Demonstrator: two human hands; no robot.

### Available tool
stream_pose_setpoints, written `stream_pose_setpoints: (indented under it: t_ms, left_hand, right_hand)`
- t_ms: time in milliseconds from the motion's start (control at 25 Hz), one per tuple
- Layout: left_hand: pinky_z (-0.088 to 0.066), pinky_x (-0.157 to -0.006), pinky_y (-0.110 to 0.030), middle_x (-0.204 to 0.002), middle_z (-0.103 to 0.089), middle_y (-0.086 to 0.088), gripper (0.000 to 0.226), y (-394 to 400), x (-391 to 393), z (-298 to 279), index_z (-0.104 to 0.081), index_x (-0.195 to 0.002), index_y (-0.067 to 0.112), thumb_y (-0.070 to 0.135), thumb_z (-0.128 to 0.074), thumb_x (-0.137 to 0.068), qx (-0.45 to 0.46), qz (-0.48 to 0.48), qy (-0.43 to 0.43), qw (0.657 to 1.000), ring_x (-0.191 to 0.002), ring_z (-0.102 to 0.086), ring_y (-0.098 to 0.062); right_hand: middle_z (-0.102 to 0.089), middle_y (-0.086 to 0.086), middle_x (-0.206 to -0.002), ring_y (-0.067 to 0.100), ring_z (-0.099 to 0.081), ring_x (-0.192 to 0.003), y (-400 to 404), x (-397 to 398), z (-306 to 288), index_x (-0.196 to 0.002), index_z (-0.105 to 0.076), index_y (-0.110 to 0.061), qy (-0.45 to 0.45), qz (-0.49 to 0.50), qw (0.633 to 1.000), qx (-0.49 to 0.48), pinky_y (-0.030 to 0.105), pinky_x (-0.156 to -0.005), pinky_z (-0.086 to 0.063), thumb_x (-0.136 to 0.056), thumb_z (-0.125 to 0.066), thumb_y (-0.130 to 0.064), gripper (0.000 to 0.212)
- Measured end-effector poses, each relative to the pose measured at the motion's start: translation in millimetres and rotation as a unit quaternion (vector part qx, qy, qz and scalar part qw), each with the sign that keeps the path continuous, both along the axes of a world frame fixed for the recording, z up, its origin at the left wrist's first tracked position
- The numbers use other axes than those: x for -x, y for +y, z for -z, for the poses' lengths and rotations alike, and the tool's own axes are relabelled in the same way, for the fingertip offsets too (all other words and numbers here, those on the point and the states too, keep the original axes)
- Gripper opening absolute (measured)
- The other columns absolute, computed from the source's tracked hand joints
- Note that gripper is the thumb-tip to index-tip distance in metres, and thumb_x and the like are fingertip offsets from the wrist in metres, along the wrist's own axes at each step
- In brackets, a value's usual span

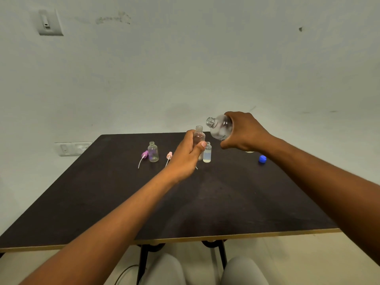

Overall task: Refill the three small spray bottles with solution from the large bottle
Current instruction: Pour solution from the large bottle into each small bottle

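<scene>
My right hand (244, 130) grips the tilted large bottle (221, 128), its mouth at ten o'clock, while my left hand (188, 155) clasps an uncapped small bottle (199, 135)

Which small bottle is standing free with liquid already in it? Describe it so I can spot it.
On the dark table, look just right of the left hand, under the tilted large bottle. The small bottle there stands uncapped, with pale cloudy liquid filling its lower part; the far-left bottle looks almost empty.

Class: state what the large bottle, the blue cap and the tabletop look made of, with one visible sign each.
Large bottle: clear plastic, probably; see-through, threaded neck.
Blue cap: opaque moulded plastic, apparently.
Tabletop: dark matt laminate over board, judging by its pale edge.
</scene>
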State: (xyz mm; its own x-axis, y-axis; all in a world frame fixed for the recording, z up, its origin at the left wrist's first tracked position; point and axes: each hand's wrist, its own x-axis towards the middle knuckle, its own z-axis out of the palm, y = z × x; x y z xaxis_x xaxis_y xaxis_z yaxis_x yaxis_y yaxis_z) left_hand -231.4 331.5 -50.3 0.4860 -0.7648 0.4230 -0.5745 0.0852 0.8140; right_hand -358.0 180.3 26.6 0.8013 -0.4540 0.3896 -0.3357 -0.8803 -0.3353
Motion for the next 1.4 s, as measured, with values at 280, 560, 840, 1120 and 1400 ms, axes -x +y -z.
stream_pose_setpoints:
  t_ms: [280,560,840,1120,1400]
  left_hand:
    - [-0.042,-0.081,-0.019,-0.107,-0.055,0.010,0.022,0.9,4.5,-5.2,-0.047,-0.126,0.015,0.026,-0.048,-0.107,-0.011,-0.001,-0.015,1.000,-0.099,-0.054,-0.005]
    - [-0.045,-0.089,-0.033,-0.114,-0.057,-0.007,0.023,-4.7,4.0,1.5,-0.047,-0.127,0.015,0.027,-0.047,-0.107,-0.021,0.009,0.009,1.000,-0.120,-0.058,-0.038]
    - [-0.042,-0.088,-0.029,-0.116,-0.060,-0.018,0.023,-7.5,4.0,4.0,-0.047,-0.127,0.012,0.024,-0.047,-0.107,-0.024,0.012,0.011,1.000,-0.121,-0.056,-0.040]
    - [-0.040,-0.086,-0.026,-0.115,-0.061,-0.016,0.024,-5.6,9.3,0.7,-0.047,-0.128,0.011,0.025,-0.047,-0.107,-0.028,-0.015,-0.003,0.999,-0.117,-0.059,-0.034]
    - [-0.040,-0.084,-0.026,-0.124,-0.062,-0.016,0.024,-5.0,10.4,-0.4,-0.047,-0.127,0.012,0.026,-0.048,-0.107,-0.034,-0.026,-0.004,0.999,-0.117,-0.060,-0.035]
  right_hand:
    - [-0.057,-0.009,-0.079,0.011,-0.052,-0.067,0.1,-0.3,0.0,-0.086,-0.050,-0.027,0.017,0.012,0.999,0.037,0.028,-0.054,-0.036,-0.057,-0.082,-0.023,0.044]
    - [-0.058,-0.008,-0.081,0.016,-0.055,-0.071,-3.5,-1.4,0.2,-0.090,-0.052,-0.026,0.027,0.025,0.998,0.052,0.028,-0.055,-0.036,-0.058,-0.083,-0.022,0.045]
    - [-0.058,-0.006,-0.083,0.022,-0.057,-0.075,-0.7,-2.1,-2.9,-0.091,-0.050,-0.025,0.061,0.033,0.993,0.094,0.028,-0.053,-0.033,-0.060,-0.082,-0.022,0.045]
    - [-0.063,0.001,-0.096,0.027,-0.060,-0.085,3.9,-5.1,-13.3,-0.099,-0.048,-0.025,0.098,0.061,0.983,0.143,0.032,-0.067,-0.038,-0.064,-0.082,-0.023,0.048]
    - [-0.065,0.002,-0.100,0.025,-0.055,-0.084,7.7,-6.3,-19.0,-0.104,-0.052,-0.021,0.107,0.068,0.973,0.192,0.035,-0.073,-0.038,-0.068,-0.082,-0.022,0.047]
